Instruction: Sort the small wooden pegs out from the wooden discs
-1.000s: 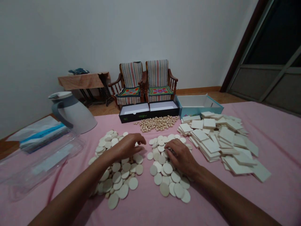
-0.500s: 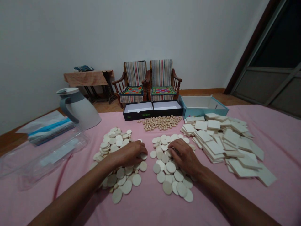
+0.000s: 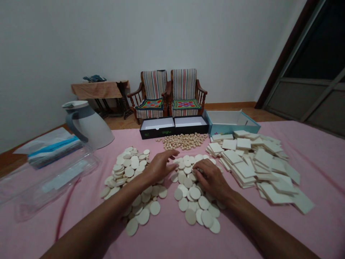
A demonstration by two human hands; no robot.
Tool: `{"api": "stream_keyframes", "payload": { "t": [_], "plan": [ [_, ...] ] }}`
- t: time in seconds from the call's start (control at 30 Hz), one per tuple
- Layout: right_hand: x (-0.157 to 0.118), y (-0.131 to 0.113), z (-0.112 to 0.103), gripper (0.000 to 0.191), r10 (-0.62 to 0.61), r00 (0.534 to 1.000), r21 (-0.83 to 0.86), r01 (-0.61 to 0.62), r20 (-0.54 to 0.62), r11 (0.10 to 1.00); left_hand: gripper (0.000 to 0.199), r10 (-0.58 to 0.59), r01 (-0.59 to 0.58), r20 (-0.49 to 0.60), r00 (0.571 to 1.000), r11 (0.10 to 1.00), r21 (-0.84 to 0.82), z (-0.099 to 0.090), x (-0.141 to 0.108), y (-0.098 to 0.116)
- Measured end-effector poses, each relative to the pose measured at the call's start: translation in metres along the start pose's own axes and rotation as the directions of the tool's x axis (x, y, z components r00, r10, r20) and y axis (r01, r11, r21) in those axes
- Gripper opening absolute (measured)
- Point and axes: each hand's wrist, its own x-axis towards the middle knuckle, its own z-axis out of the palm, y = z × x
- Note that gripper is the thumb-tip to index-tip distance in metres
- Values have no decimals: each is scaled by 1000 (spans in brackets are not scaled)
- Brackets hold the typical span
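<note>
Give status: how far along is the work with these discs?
Looks done: square tiles and small round pieces lie in their own heaps, apart from the discs. In hand: the right hand rests on the right disc heap; the left hand is open beside it. Left: the left disc heap lies loose outside the open black box.

Looks like a room in a private home, likely a bedroom or sitting room, not a workshop or lab. Two wooden armchairs (image 3: 155, 90) with striped covers and bright embroidered seat pads stand against the back wall (image 3: 54, 54), upper middle of the frame. Upper left, a small table (image 3: 94, 90) with a cloth on top and dark iron legs, maybe a sewing-machine stand. Wood floor (image 3: 122, 124) with a wooden skirting runs along the wall. Upper right, a framed glass door (image 3: 299, 86). Work surface in the foreground is covered by a pink sheet (image 3: 318, 151), soft like bedding, and a white jug (image 3: 88, 126) stands on its left side
</note>
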Motion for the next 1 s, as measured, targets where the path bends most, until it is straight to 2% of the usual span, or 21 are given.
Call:
{"api": "stream_keyframes", "payload": {
  "t": [0.07,0.13,0.27,0.37,0.5,0.63,0.73,0.83,0.9,0.93,1.0],
  "plan": [
    [0,0,-1,11,6,1000,-2,-6,4,1000,33,13,-13,-8,1000,1000,19,-7,-2,-3],
    [0,0,-1,11,5,1000,-6,-5,10,1000,24,-10,-3,109,994,993,118,-19,-7,-6],
    [0,1,1,12,-11,1000,-5,11,12,1000,23,-11,-100,418,908,965,243,-40,-19,-10],
    [-1,1,2,11,-10,1000,-5,10,11,1000,28,-12,-155,494,870,942,296,-41,-26,-10],
    [-1,1,2,11,-8,1000,-12,8,5,1000,20,-45,-141,473,880,926,351,-36,-31,-11],
    [-1,2,2,11,-8,1000,-1,8,2,1000,22,-66,-103,447,892,933,345,-36,-27,-12],
    [-1,2,2,10,-7,1000,0,7,1,1000,22,-69,-61,380,922,946,319,-33,-18,-8],
    [-1,2,1,11,-1,1000,-10,1,1,1000,27,-5,-43,238,971,979,197,-22,-8,-1],
    [-1,3,1,11,-6,1000,-14,6,-2,1000,34,42,-53,146,988,996,73,-17,-4,3],
    [-1,3,1,11,-10,1000,-15,10,-4,1000,34,55,-59,121,991,998,34,-16,-4,5],
    [-1,3,1,11,-17,1000,-17,17,-5,1000,27,60,-66,152,987,997,35,-19,-7,8]
  ]
}}
